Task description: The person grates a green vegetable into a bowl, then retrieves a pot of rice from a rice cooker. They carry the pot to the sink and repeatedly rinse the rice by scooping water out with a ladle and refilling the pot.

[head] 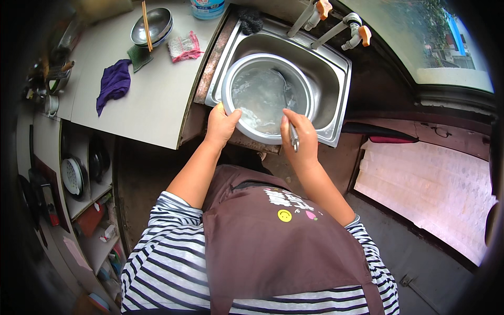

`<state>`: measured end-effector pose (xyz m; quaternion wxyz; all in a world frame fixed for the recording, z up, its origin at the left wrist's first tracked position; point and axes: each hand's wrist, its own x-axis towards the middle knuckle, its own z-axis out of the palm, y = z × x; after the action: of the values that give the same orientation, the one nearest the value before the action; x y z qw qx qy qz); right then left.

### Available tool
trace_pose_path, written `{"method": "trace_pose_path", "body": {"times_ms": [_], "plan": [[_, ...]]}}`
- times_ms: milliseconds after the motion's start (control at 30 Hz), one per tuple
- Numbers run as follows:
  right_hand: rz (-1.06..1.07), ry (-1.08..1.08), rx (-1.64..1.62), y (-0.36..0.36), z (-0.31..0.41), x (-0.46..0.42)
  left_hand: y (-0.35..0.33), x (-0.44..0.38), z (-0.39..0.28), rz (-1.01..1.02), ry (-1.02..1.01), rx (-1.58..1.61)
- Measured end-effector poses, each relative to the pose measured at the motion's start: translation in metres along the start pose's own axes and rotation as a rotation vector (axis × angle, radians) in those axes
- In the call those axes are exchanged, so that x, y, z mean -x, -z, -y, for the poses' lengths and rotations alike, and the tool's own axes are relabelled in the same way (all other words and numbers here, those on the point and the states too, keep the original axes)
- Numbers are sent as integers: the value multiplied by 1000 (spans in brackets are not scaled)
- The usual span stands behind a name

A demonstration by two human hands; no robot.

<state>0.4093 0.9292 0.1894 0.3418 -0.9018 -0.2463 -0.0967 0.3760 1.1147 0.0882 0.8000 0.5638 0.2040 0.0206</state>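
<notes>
A round metal pot [229, 84] with a wide pale rim holds cloudy, swirling water [258, 94]. It rests over the near left part of a stainless steel sink [328, 94]. At the pot's near left rim, my left hand [222, 124] grips with the thumb on top. My right hand [301, 136] holds the handle of a metal utensil [293, 138] above the near right rim. The utensil's thin shaft reaches down into the water; its submerged end is too blurred to identify.
Two taps with orange handles [366, 35] rise behind the sink, near a black scouring pad [250, 20]. Left, the counter [157, 98] carries stacked bowls [151, 25] with chopsticks [147, 27], a green scouring pad [139, 58], a pink-edged cloth [185, 47] and a purple cloth [114, 84].
</notes>
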Motion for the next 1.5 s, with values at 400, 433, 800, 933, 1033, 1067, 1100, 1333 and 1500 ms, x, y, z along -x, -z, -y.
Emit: {"method": "trace_pose_path", "body": {"times_ms": [400, 433, 800, 933, 1033, 1067, 1100, 1333, 1500], "plan": [[48, -18, -151, 3, 16, -8, 10, 4, 7, 19, 53, -32], [64, -4, -140, 4, 17, -9, 11, 5, 7, 14, 62, -21], [369, 412, 0, 30, 20, -6, 12, 7, 10, 28, 33, 9], [294, 337, -90, 45, 16, -7, 12, 10, 8, 9, 36, -25], [195, 280, -3, 42, 10, -14, 12, 8, 6, 22, 42, -12], [216, 270, -9, 40, 7, -15, 11, 8, 5, 18, 50, -2], [235, 259, -14, 38, 4, -15, 10, 8, 3, 16, 57, 8], [347, 396, -8, 25, 3, 2, 10, 4, 1, 18, 65, -72], [628, 635, -7, 48, -4, 10, 13, 5, 2, 15, 59, -39]]}}
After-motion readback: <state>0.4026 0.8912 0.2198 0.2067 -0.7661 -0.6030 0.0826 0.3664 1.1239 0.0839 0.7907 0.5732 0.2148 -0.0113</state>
